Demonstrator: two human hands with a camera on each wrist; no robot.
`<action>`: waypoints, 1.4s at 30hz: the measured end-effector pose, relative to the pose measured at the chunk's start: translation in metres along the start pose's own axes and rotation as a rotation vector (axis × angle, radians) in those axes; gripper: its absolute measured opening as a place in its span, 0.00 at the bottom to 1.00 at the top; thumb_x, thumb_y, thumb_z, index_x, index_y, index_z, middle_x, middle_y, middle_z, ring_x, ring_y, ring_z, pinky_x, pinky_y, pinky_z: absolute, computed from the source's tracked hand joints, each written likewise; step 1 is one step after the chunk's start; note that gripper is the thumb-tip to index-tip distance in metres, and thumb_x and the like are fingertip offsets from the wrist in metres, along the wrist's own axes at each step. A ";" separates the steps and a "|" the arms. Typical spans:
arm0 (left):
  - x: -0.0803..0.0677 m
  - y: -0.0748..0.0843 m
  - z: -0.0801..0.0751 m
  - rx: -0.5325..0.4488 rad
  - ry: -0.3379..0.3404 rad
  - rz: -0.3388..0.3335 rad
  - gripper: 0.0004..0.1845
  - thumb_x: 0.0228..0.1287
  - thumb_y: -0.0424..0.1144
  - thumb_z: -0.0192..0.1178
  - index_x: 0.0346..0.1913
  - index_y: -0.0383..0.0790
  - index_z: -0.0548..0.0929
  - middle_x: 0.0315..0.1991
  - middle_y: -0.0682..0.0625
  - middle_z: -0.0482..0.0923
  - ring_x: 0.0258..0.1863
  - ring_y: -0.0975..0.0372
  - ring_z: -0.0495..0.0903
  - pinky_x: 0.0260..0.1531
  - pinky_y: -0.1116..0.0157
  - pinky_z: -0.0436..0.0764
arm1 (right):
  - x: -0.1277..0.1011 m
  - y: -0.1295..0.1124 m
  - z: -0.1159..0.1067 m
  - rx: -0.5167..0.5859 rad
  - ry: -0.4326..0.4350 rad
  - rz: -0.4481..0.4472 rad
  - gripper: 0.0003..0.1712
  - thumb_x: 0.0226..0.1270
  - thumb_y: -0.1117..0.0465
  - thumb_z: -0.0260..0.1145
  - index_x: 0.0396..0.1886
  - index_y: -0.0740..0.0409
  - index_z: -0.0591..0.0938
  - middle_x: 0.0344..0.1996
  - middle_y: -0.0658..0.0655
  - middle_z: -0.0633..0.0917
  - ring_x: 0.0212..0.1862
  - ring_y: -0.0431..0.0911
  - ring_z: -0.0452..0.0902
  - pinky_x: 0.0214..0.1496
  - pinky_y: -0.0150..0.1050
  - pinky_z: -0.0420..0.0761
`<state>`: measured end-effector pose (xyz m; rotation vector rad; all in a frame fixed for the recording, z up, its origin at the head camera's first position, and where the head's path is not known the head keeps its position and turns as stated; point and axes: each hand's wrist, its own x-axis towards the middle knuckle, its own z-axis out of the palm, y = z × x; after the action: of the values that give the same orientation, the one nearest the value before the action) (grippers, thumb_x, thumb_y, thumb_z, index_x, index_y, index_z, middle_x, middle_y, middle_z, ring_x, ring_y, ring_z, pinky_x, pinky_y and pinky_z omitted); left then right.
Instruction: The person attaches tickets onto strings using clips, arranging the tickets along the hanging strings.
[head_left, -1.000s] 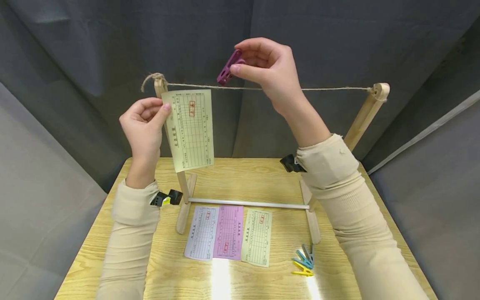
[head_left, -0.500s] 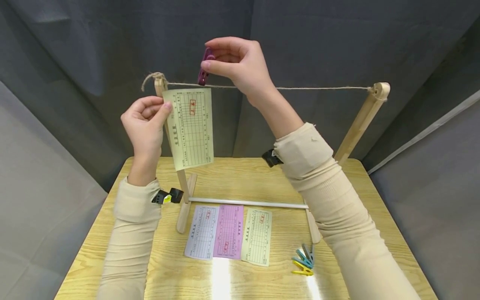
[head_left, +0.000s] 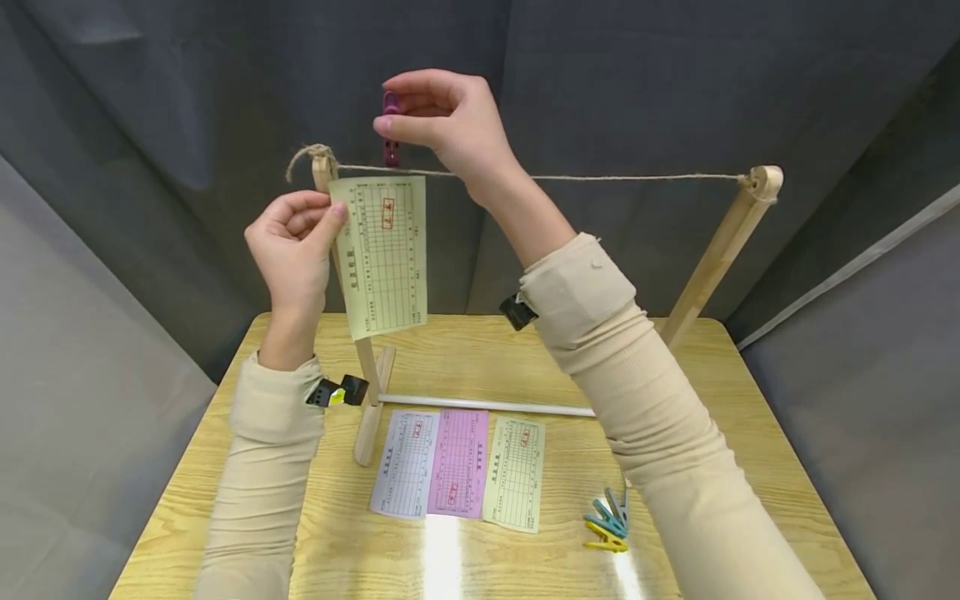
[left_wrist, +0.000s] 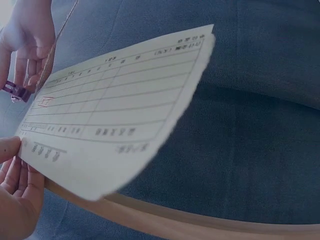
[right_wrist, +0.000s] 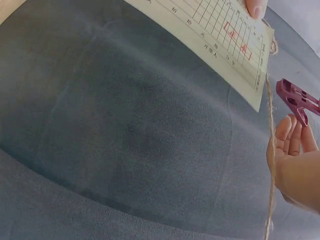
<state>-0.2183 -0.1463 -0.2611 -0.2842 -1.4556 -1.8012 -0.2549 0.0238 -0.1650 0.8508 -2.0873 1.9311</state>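
My left hand (head_left: 292,250) pinches a pale yellow printed form (head_left: 390,267) by its upper left edge. The form hangs upright, its top edge right at the twine (head_left: 622,177) near the left post. Above that edge, my right hand (head_left: 465,125) holds a purple clothespin (head_left: 391,152) between thumb and fingers, tip pointing down at the twine. In the right wrist view the clothespin (right_wrist: 292,97) is apart from the form (right_wrist: 225,45). The left wrist view shows the form (left_wrist: 110,105) bowed, its far lower corner free.
A wooden post (head_left: 701,258) carries the twine's right end; a white bar (head_left: 480,406) runs low across the stand. On the table (head_left: 480,358) lie a lavender form (head_left: 405,467), a pink form (head_left: 457,467) and another yellow form (head_left: 515,475). Several clothespins (head_left: 609,525) lie to the right.
My right hand has moved left with the purple clothespin, from right of the form to above its top edge, and the clothespin has turned from slanted to upright. The left hand has barely moved.
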 end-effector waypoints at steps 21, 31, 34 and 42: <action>0.000 0.000 0.001 0.054 -0.006 0.031 0.05 0.46 0.24 0.67 0.28 0.29 0.81 0.21 0.53 0.81 0.23 0.63 0.80 0.25 0.72 0.76 | 0.013 -0.005 0.007 -0.014 0.102 0.139 0.06 0.48 0.67 0.72 0.25 0.63 0.82 0.26 0.54 0.81 0.28 0.45 0.70 0.34 0.34 0.70; 0.000 0.000 0.001 0.046 -0.014 0.023 0.06 0.46 0.24 0.67 0.28 0.30 0.81 0.21 0.52 0.81 0.23 0.63 0.81 0.26 0.71 0.77 | 0.017 -0.004 0.013 -0.035 0.077 0.166 0.05 0.48 0.69 0.72 0.20 0.63 0.83 0.25 0.55 0.80 0.24 0.45 0.70 0.30 0.35 0.72; -0.001 0.001 0.001 0.043 -0.014 0.023 0.06 0.46 0.24 0.67 0.28 0.30 0.81 0.21 0.52 0.81 0.23 0.63 0.81 0.27 0.71 0.77 | 0.018 -0.004 0.016 -0.057 0.058 0.185 0.04 0.48 0.69 0.72 0.20 0.63 0.83 0.25 0.55 0.81 0.25 0.45 0.71 0.30 0.34 0.71; 0.000 0.001 0.002 0.033 -0.016 0.030 0.06 0.46 0.24 0.67 0.28 0.31 0.81 0.21 0.51 0.81 0.24 0.63 0.81 0.27 0.71 0.78 | 0.018 -0.003 0.018 -0.093 0.016 0.252 0.04 0.48 0.67 0.72 0.21 0.61 0.83 0.25 0.55 0.84 0.27 0.45 0.73 0.31 0.34 0.71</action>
<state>-0.2180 -0.1445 -0.2597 -0.3024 -1.4830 -1.7528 -0.2636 0.0010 -0.1557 0.5750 -2.3512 1.9287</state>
